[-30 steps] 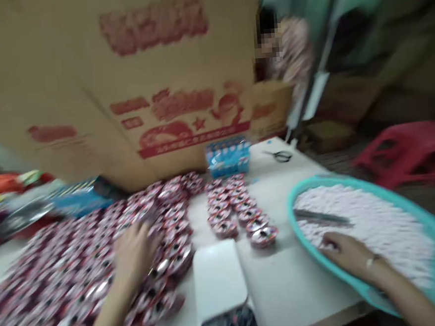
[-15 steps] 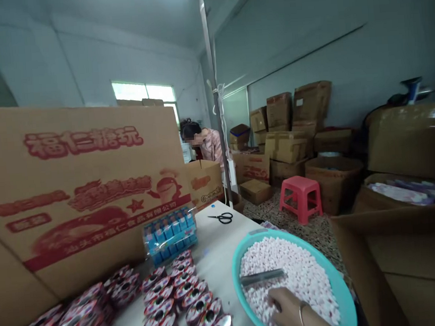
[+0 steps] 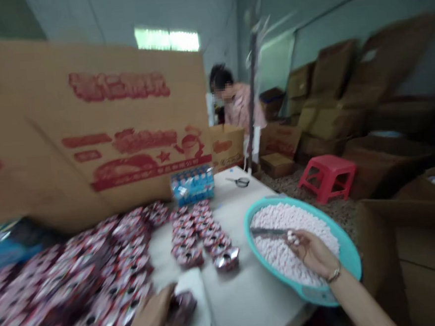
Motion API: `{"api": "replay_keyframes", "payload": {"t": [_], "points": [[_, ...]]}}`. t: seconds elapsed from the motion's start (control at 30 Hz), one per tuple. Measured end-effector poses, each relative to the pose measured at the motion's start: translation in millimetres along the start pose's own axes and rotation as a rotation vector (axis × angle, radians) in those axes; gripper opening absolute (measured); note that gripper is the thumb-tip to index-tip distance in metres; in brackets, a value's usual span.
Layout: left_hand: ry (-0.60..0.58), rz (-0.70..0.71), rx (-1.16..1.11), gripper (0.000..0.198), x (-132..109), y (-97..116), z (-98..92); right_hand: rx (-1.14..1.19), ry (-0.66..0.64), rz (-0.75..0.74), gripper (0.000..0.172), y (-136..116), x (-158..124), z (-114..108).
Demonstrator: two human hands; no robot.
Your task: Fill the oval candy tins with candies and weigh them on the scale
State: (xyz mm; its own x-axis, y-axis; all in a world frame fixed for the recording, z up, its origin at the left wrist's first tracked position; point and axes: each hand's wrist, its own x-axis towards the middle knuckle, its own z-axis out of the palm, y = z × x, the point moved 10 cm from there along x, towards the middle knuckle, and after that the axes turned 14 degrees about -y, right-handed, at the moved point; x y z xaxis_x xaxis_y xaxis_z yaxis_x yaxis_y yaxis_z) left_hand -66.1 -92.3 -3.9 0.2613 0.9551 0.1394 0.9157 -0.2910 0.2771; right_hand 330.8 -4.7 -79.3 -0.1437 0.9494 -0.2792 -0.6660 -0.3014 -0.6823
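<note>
My right hand [image 3: 315, 255] is over the turquoise basin [image 3: 353, 258], its curled fingers holding a few small white candies [image 3: 291, 237]. More white pellet-like candies [image 3: 280, 213] fill the basin, and a long grey strip [image 3: 269, 232] lies across them by my fingertips. At the bottom, my left hand [image 3: 155, 314] is closed around a dark red-purple pack [image 3: 185, 307], blurred by motion. Beneath it lies a white flat piece [image 3: 196, 283]. Two rows of red, foil-topped packs [image 3: 185, 235] with dark round centres stand on the table, and a large heap of similar packs [image 3: 80, 282] spreads to the left.
A big printed carton [image 3: 135, 109] walls off the back left. Blue wrapped packs [image 3: 192, 184] and black scissors [image 3: 240, 182] lie on the white table [image 3: 239, 216]. A co-worker [image 3: 237, 99] bends behind a post [image 3: 253, 96]. A red stool [image 3: 328, 175] and cartons [image 3: 379, 241] stand right.
My right hand has lifted from among the candies with some in its fingers. My left hand has come into view with a pack. The view has turned left and down.
</note>
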Motion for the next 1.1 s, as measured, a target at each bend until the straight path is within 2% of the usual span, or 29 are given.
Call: {"api": "replay_keyframes", "payload": {"t": [0.07,0.1,0.2,0.27,0.37,0.43,0.53,0.63,0.73,0.93,1.1], "points": [[0.003,0.019,0.008,0.049,-18.0,-1.0,-1.5,-0.067,0.013,0.024,0.009,3.2,-0.8,-5.2],[0.02,-0.01,0.009,0.05,-27.6,-5.9,-4.3,-0.107,0.031,0.016,0.01,3.8,-0.3,-7.0],[0.084,-0.138,-0.041,0.036,-58.6,-22.2,-12.1,-0.281,-0.012,0.036,0.013,11.2,0.1,9.5],[0.107,-0.207,-0.107,0.028,-79.0,-27.2,-10.5,-0.412,-0.104,0.075,0.017,22.2,-4.0,37.7],[0.148,-0.266,-0.217,0.025,-105.0,-29.7,1.7,-0.595,-0.295,0.15,0.025,51.7,-10.4,93.7],[0.172,-0.309,-0.277,0.026,-118.3,-33.8,15.5,-0.681,-0.426,0.217,0.031,80.6,-11.4,129.1],[0.162,-0.372,-0.334,0.027,-132.3,-41.5,41.6,-0.748,-0.576,0.296,0.036,124.1,-11.1,168.7],[0.143,-0.41,-0.361,0.026,-141.4,-46.3,61.9,-0.806,-0.689,0.353,0.035,157.1,-14.0,195.3],[0.164,-0.414,-0.386,0.024,-144.9,-48.3,68.3,-0.85,-0.755,0.383,0.033,174.6,-16.3,211.2],[0.251,-0.365,-0.374,0.022,-133.6,-48.3,51.8,-0.957,-0.815,0.342,0.028,185.3,-9.5,228.1],[0.29,-0.294,-0.335,0.021,-118.7,-41.5,35.7,-1.305,-0.921,0.152,0.01,195.2,-6.9,252.1]]}}
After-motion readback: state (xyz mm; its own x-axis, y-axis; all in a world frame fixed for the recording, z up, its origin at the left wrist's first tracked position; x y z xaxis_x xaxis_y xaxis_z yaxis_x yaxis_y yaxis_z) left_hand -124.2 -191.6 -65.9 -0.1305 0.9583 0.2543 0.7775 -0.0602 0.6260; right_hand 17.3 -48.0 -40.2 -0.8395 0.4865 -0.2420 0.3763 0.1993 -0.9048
